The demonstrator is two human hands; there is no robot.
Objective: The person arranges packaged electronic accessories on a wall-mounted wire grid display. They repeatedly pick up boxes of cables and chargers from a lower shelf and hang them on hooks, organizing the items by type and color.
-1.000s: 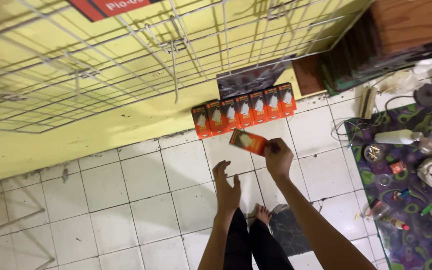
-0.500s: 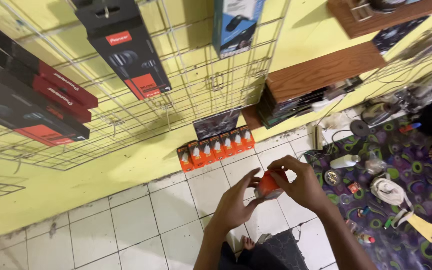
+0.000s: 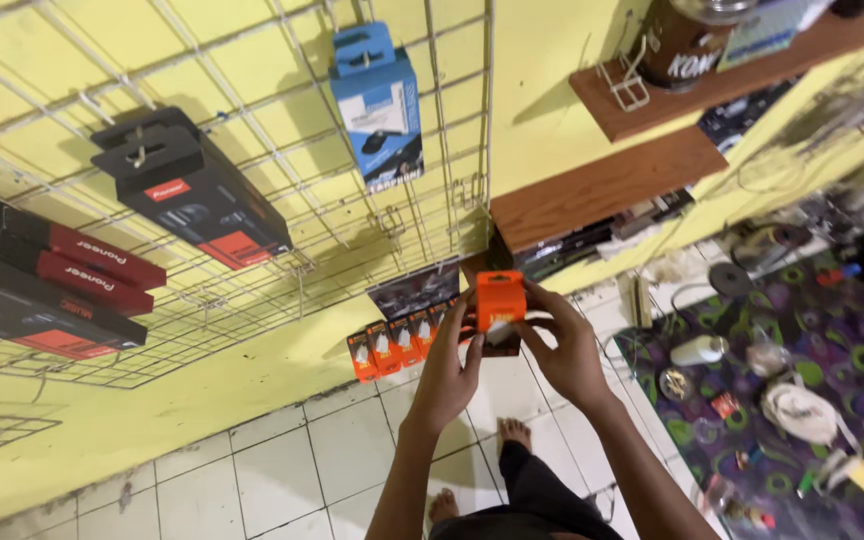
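Compared with a second ago, the small orange cardboard package (image 3: 500, 303) has gone up: it was held low over the white floor tiles (image 3: 282, 470), and now both hands lift it in front of the white wire grid (image 3: 282, 200) on the yellow wall. The view has tilted up too, so more hanging goods show. To my judgement the package is being brought toward one of the empty hooks of the grid — it is not hung yet.

The left hand (image 3: 449, 375) touches the package from below and from its left side with the fingers half curled. The right hand (image 3: 564, 352) closes on its right edge with thumb and fingertips.

The package is flat and bright orange, with a white patch in its lower part. It looks light and stiff. On the floor below, a row of similar orange packets (image 3: 397, 346) leans against the wall.
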